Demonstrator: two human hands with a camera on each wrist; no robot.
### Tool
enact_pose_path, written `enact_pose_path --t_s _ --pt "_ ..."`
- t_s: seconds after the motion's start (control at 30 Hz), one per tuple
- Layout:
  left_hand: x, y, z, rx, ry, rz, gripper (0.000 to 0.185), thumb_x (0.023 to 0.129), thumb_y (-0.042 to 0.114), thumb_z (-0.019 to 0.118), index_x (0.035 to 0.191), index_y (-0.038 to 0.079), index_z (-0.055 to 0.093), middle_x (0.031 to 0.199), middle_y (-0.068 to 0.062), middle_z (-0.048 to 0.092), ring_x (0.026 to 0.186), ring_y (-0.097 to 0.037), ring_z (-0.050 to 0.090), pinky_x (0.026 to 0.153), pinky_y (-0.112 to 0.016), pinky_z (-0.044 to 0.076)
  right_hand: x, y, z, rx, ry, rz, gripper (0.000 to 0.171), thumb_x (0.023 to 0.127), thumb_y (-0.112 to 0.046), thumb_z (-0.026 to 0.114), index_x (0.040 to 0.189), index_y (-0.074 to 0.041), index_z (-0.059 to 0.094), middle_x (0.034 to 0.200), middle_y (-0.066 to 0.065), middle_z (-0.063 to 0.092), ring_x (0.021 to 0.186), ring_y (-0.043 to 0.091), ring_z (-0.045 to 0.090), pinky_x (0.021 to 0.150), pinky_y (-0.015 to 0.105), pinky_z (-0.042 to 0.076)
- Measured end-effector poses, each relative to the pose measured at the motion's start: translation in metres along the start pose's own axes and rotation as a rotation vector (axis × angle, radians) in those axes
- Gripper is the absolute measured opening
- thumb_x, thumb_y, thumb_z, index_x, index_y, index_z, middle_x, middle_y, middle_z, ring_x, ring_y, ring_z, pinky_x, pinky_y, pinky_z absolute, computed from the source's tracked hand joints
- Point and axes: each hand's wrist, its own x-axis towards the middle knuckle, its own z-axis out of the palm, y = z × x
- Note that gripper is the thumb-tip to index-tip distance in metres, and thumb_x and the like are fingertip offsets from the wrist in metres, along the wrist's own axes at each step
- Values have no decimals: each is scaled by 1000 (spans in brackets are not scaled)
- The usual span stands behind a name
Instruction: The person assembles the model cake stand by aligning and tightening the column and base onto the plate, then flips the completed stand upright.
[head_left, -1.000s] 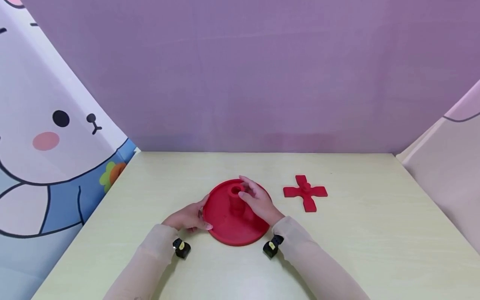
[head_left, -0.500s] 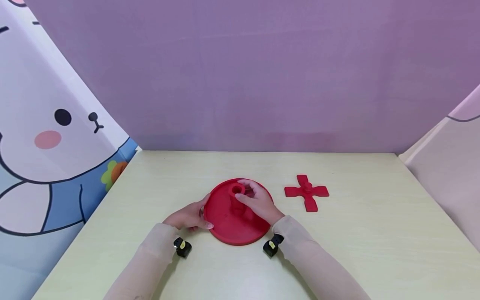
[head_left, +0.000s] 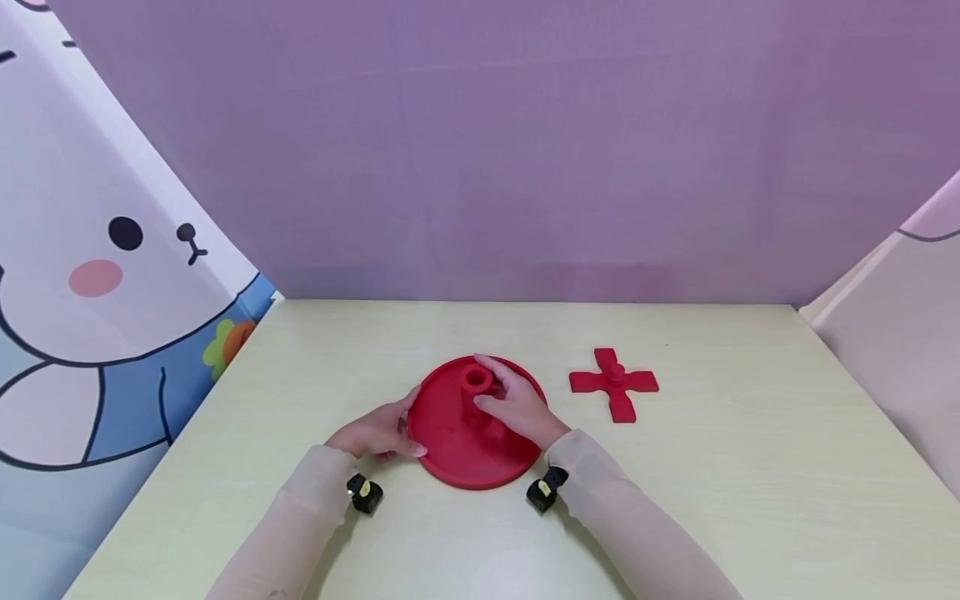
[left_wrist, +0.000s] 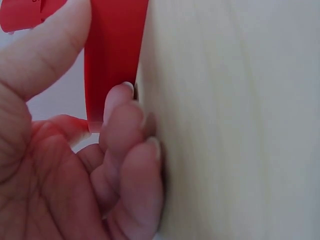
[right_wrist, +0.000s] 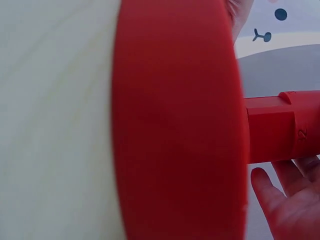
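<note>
A round red base (head_left: 442,446) with a raised rim lies on the table, and a hollow red post (head_left: 470,404) stands upright near its middle. My left hand (head_left: 378,432) holds the base at its left side, thumb on the rim. In the left wrist view, the other fingers curl against the base's side wall (left_wrist: 117,50). My right hand (head_left: 520,411) grips the upper post between thumb and fingers. From the right wrist, the post (right_wrist: 272,130) shows flat faces below a wider top with a raised mark. A red cross-shaped piece (head_left: 615,381) lies to the right, untouched.
The pale wooden table (head_left: 750,467) extends around the base. A purple cloth wall (head_left: 525,167) rises behind it, and a cartoon-printed cloth (head_left: 90,333) borders the left side. A small camera sits on each wrist.
My right hand's fingers and thumb have shifted slightly around the top of the post. The left hand keeps its hold on the rim, and the cross-shaped piece stays where it was.
</note>
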Motion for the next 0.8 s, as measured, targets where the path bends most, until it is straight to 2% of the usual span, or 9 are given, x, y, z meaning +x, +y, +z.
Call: enact_pose_path --t_s 0.3,0.47,0.63,0.8 --pt "1 -1 0 10 8 -7 102 75 16 81 154 15 18 84 -9 55 52 -18 41 51 -26 39 4 -4 -1 -104 64 24 58 85 -10 73 137 -4 50 119 8 59 105 25 57 82 35 53" --pt "0 -2 0 2 3 -6 101 76 16 80 154 16 17 83 -9 54 51 -17 41 51 -26 39 6 -8 -6 -118 -25 46 65 86 -10 71 144 -4 40 123 10 55 111 27 53 82 36 53" --pt "-1 -2 -1 4 -8 0 100 77 16 79 155 15 15 81 -10 52 51 -17 41 51 -25 39 8 -12 -12 -20 -153 104 69 90 -6 65 149 -3 30 132 14 51 119 30 49 87 40 51" --pt "-3 0 1 -8 8 -1 101 76 15 81 154 16 18 90 -10 53 54 -18 42 52 -26 39 9 -14 -14 31 -170 159 60 89 -8 66 143 -4 41 126 13 54 114 28 52 87 42 51"
